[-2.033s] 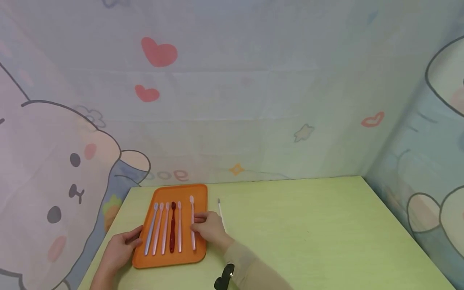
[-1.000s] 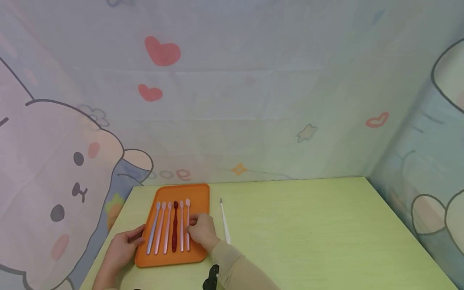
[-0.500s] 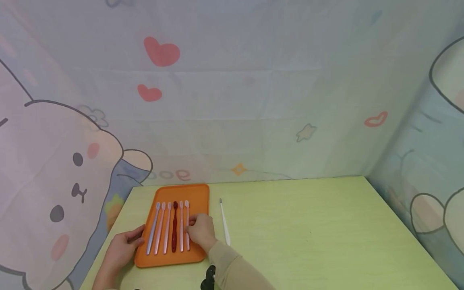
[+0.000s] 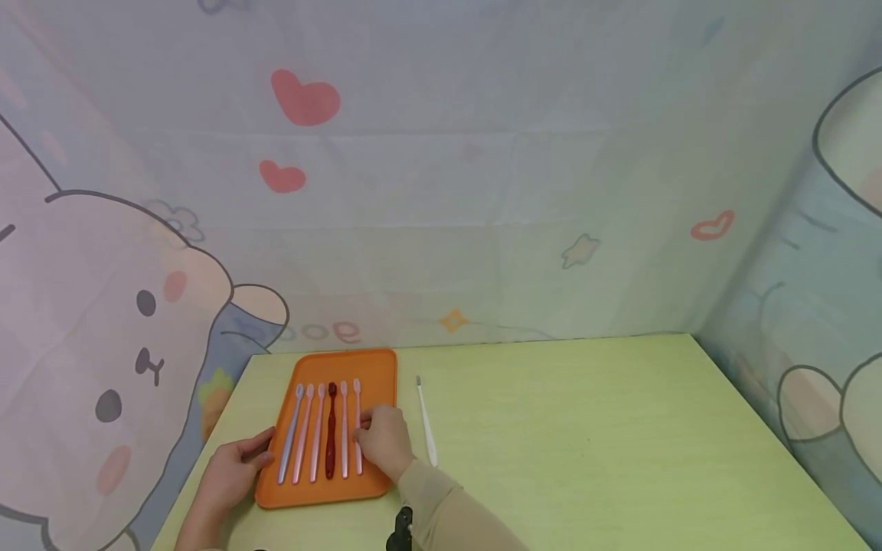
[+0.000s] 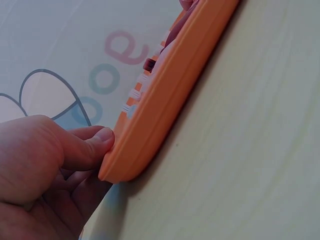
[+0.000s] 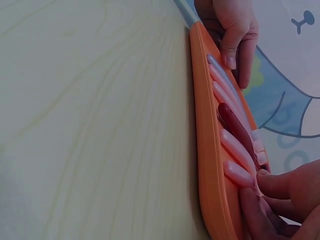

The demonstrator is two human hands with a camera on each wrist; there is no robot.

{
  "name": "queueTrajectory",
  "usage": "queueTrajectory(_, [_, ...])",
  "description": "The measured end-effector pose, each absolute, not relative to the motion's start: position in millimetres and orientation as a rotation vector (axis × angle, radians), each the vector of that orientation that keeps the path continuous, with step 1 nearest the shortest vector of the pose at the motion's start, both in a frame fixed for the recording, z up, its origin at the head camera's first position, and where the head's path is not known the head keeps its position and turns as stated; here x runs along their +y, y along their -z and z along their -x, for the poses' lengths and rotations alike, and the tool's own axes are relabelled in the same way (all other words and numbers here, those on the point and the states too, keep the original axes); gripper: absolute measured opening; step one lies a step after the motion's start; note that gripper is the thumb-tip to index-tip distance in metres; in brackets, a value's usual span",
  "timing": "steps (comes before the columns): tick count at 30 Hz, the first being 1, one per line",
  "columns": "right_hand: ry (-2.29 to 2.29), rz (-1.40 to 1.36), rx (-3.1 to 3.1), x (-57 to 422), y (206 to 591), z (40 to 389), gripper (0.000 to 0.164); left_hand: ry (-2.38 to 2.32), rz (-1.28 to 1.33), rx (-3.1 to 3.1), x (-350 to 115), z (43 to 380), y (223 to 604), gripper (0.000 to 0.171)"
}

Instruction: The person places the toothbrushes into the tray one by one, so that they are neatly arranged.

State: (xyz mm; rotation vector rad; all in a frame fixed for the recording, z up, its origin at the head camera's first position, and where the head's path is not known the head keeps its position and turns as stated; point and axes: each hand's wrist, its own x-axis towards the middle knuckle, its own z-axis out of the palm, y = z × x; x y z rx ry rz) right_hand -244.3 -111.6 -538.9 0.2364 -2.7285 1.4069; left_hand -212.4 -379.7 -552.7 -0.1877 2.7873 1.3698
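Observation:
An orange tray [image 4: 375, 375] lies at the table's left side with a row of toothbrushes on it: a blue one [image 4: 290, 436], several pink ones and a dark red toothbrush [image 4: 331, 436]. My left hand [image 4: 230, 474] grips the tray's left edge, and in the left wrist view its thumb [image 5: 97, 142] sits on the rim. At the row's right end, my right hand [image 4: 386, 440] pinches a pink toothbrush [image 4: 357, 398] that lies along the tray. The right wrist view shows thumb and finger around this pink toothbrush [image 6: 239, 173], hiding its middle.
A white toothbrush [image 4: 426, 425] lies on the pale green table [image 4: 586, 436], just right of the tray. Behind the table hangs a cartoon-printed cloth [image 4: 441, 191], which also covers both sides.
My right hand has brought the pink toothbrush leftward, closer to the row, and the white toothbrush now shows more fully. Over the last half second hardly anything moves. The left hand stays at the tray.

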Motion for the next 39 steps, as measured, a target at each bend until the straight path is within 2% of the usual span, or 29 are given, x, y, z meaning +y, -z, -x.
queueTrajectory(17, [-1.355,-0.275,-2.692,-105.6,543.8,246.9,0.016,-1.377,0.196,2.776,-378.3,212.5,551.7,0.048])
queueTrajectory(39, [-1.7,-0.369,-2.523,-88.7,546.1,246.2,0.024,-1.371,0.195,2.783,-378.4,211.9,552.4,0.048])
